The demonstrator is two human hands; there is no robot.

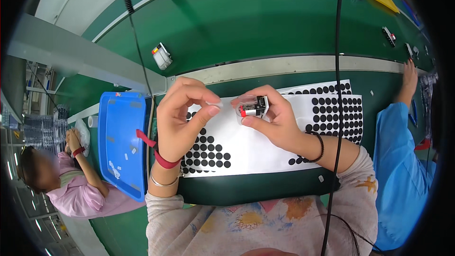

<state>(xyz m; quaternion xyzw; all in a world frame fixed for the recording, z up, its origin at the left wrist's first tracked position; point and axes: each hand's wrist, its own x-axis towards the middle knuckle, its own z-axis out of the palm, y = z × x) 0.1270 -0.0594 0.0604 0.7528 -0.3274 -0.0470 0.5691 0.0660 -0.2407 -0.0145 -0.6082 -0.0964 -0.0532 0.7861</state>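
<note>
Between the thumb and forefinger of my left hand point(180, 116) is a small whitish piece point(216, 105), too small to name exactly. My right hand point(283, 124) grips a small clear-cased device point(252, 107) with a black part and a red-and-silver part inside. Both hands are raised close together, the device and the piece a short gap apart. Below them lies a white sheet point(256, 149) bearing rows of black round stickers point(215, 156), with bare paper in its middle. Another such sheet shows partly behind it.
A blue tray point(102, 142) with small white bits stands at my left. Beyond the metal rail point(284, 63), a similar device point(162, 57) sits on the green belt point(246, 23). More units point(388, 36) lie far right. A black cable point(338, 66) hangs down. Co-workers sit either side.
</note>
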